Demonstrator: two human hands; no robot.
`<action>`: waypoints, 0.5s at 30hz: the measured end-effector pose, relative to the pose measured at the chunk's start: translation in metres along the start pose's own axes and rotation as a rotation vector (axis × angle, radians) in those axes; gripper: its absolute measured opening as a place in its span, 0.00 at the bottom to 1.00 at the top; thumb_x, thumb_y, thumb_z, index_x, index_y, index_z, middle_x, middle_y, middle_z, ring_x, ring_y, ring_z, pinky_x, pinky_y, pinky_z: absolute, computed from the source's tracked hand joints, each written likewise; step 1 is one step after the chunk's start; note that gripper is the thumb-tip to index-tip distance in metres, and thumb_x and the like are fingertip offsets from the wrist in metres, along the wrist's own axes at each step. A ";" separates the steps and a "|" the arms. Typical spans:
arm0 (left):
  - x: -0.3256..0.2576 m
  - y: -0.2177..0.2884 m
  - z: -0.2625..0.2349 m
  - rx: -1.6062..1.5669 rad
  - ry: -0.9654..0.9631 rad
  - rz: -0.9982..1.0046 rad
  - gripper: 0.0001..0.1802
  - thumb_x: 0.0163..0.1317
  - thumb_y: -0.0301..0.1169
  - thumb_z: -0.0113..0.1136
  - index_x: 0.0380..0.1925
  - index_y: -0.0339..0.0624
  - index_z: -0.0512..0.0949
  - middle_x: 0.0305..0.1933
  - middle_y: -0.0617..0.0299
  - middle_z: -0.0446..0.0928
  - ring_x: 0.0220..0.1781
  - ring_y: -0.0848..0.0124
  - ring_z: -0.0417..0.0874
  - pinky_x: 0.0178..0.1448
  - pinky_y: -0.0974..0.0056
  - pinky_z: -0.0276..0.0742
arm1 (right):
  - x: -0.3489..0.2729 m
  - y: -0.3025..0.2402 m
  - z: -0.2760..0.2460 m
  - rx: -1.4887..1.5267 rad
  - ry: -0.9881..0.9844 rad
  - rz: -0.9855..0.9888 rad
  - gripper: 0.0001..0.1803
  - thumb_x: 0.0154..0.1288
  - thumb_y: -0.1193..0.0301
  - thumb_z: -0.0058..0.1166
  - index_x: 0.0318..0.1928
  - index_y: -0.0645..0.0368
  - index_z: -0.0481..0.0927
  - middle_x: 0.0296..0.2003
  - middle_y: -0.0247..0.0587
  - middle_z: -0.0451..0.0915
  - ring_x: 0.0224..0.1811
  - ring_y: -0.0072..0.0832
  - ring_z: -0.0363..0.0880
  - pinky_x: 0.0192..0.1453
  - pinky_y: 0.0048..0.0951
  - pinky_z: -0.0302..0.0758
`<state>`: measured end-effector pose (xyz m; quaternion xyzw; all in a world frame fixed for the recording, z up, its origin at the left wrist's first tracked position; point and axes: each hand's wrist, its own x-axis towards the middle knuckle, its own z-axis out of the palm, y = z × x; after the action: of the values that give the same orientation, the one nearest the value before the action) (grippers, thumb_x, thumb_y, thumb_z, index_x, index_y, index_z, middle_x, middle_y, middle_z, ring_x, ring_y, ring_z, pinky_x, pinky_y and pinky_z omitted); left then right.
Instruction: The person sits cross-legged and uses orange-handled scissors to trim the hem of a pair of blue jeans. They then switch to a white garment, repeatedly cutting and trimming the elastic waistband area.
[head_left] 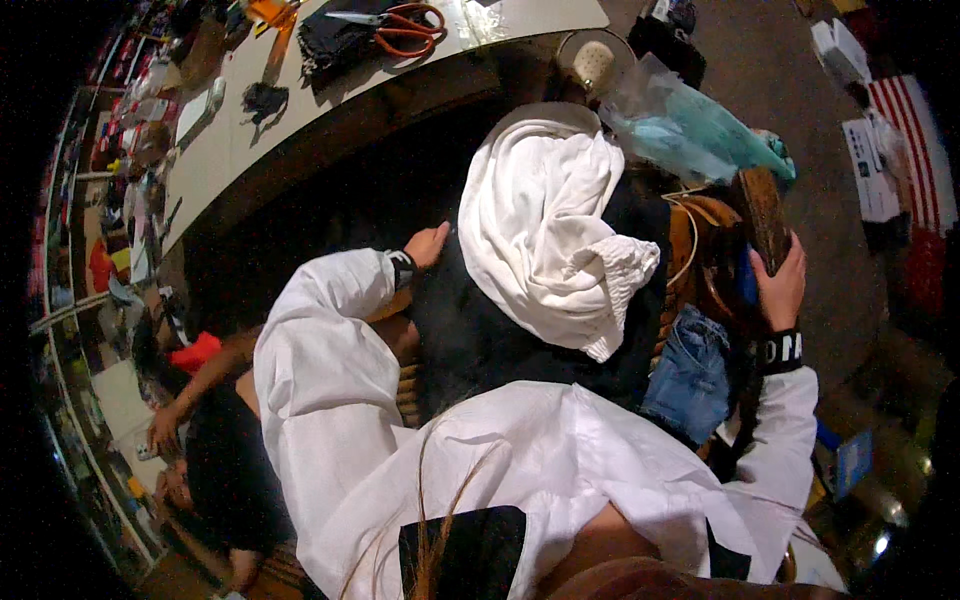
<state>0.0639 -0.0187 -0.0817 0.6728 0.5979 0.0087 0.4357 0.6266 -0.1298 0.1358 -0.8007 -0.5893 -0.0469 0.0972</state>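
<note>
A bundled white knit garment [545, 215] with a ribbed edge lies across my lap, on the black cloth [480, 335] covering my legs. At the left edge of that cloth is my left hand [428, 246]; most of its fingers are hidden, so its grip is unclear. My right hand [780, 285] is wrapped round the brown wooden armrest [765, 215] of the chair, thumb on the inner side. Between my lap and that armrest lies a piece of blue denim [690, 370].
Orange-handled scissors [408, 30] and dark cloth [335, 45] lie on the pale table [225, 165] ahead. A clear and green plastic bag [690, 125] is beyond my lap. Another person [225, 460] sits at left with a small device. Crowded shelves [85, 250] line the far left.
</note>
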 end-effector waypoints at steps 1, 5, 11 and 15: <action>-0.006 0.014 -0.005 0.035 -0.069 -0.052 0.35 0.69 0.50 0.26 0.28 0.28 0.75 0.33 0.36 0.76 0.39 0.41 0.75 0.49 0.48 0.67 | 0.002 0.002 -0.001 0.004 0.021 -0.005 0.41 0.54 0.50 0.58 0.60 0.64 0.60 0.55 0.56 0.67 0.56 0.49 0.66 0.60 0.41 0.64; 0.001 -0.033 0.021 -0.164 0.057 0.040 0.34 0.68 0.50 0.29 0.29 0.28 0.74 0.38 0.36 0.75 0.41 0.42 0.75 0.48 0.48 0.66 | 0.007 -0.004 -0.003 0.054 -0.005 0.012 0.41 0.53 0.50 0.60 0.60 0.63 0.60 0.54 0.56 0.68 0.57 0.49 0.66 0.60 0.41 0.64; -0.039 -0.058 -0.019 0.263 -0.123 -0.030 0.31 0.68 0.49 0.31 0.33 0.32 0.77 0.38 0.40 0.77 0.42 0.44 0.75 0.46 0.49 0.69 | 0.007 -0.008 0.000 0.070 -0.019 0.044 0.41 0.53 0.51 0.60 0.60 0.63 0.60 0.54 0.55 0.68 0.57 0.48 0.66 0.60 0.41 0.64; -0.051 -0.040 -0.021 0.333 -0.108 -0.080 0.29 0.68 0.46 0.31 0.31 0.36 0.79 0.34 0.42 0.77 0.39 0.45 0.77 0.45 0.48 0.71 | 0.004 0.003 0.002 0.038 -0.022 0.056 0.41 0.54 0.51 0.60 0.60 0.63 0.61 0.55 0.55 0.68 0.57 0.48 0.66 0.60 0.41 0.63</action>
<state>0.0069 -0.0519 -0.0667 0.7109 0.5930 -0.1440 0.3496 0.6307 -0.1269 0.1340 -0.8153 -0.5686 -0.0241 0.1072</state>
